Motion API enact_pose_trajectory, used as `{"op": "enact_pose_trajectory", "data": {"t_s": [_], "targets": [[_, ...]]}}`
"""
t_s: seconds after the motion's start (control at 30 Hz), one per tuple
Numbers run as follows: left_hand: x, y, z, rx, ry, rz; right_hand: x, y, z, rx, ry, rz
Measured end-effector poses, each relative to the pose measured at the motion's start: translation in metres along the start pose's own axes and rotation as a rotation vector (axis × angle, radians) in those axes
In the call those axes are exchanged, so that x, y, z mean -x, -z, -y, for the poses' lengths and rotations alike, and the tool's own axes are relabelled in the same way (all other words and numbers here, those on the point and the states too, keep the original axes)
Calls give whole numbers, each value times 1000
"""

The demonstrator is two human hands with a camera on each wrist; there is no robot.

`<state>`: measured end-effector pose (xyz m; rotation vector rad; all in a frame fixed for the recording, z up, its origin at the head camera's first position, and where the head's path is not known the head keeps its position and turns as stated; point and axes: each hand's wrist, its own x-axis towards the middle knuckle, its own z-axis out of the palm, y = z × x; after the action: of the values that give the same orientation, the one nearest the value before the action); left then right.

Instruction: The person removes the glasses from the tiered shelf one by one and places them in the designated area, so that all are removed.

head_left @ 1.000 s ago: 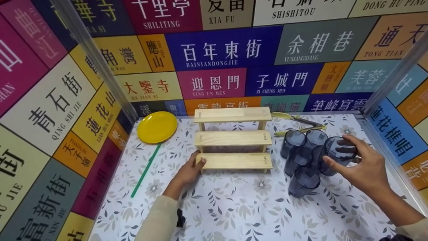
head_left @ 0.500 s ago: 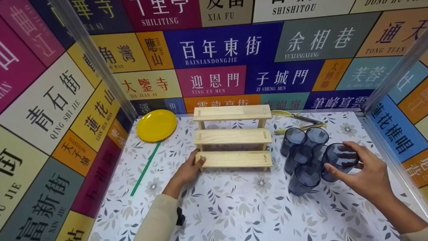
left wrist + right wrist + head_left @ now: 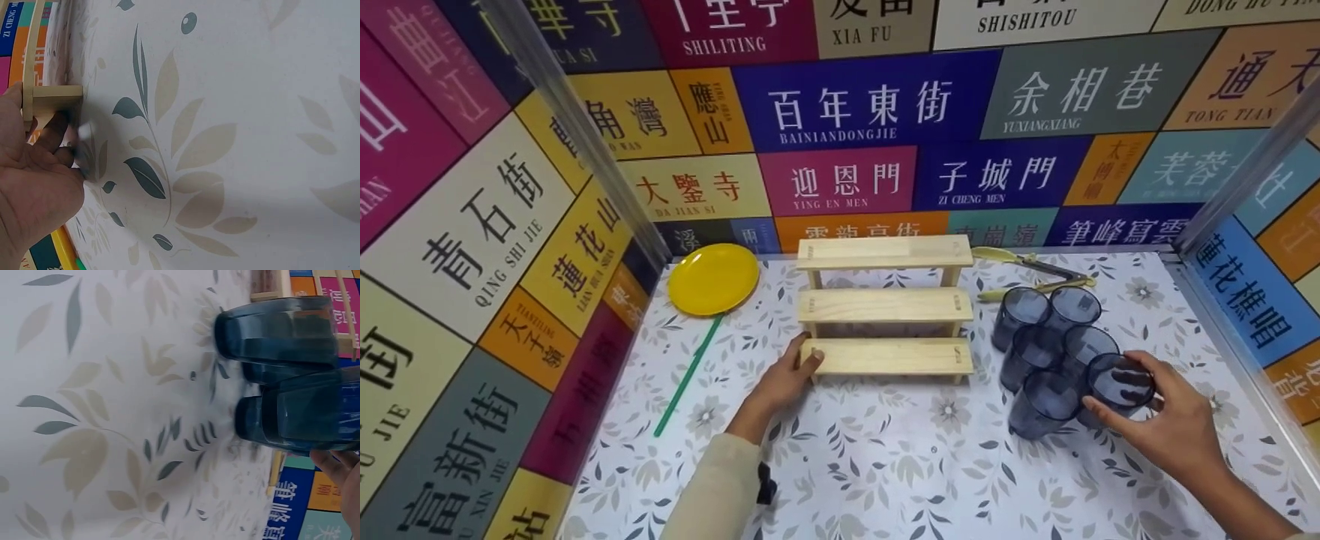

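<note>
My left hand (image 3: 789, 377) grips the left end of a three-tier wooden stand (image 3: 885, 355), at its lowest step. The left wrist view shows fingers under that step's board (image 3: 56, 93). On the right, my right hand (image 3: 1174, 420) holds a dark blue tumbler (image 3: 1119, 381), thumb on its left side and fingers round the far side. Several matching tumblers (image 3: 1044, 405) stand upright in a close cluster beside it. In the right wrist view, the held tumbler (image 3: 315, 410) overlaps another behind it, and its base appears off the tablecloth.
A yellow plate (image 3: 713, 279) lies at the back left, with a green straw-like stick (image 3: 688, 375) in front of it. Tongs with yellow-green ends (image 3: 1054, 274) lie behind the tumblers. Printed panels (image 3: 840, 180) wall the table's back and sides.
My right hand has brought its tumbler toward me and lower, from beside the cluster's middle to its near right side. My left hand stays on the stand.
</note>
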<state>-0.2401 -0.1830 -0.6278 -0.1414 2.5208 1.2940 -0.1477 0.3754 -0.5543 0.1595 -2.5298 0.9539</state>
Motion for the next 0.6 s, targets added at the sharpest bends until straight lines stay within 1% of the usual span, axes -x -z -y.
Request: {"op": "enact_pose_trajectory", "data": {"t_s": [0.17, 0.3, 0.43, 0.6], "targets": [[-1, 0, 1, -10, -5, 6, 9, -6, -9, 18, -41, 18], [-1, 0, 1, -16, -16, 6, 12, -7, -12, 7, -74, 37], [-1, 1, 2, -20, -27, 9, 14, -8, -14, 5, -82, 46], [-1, 1, 2, -20, -13, 10, 19, -13, -18, 17, -85, 73]]}}
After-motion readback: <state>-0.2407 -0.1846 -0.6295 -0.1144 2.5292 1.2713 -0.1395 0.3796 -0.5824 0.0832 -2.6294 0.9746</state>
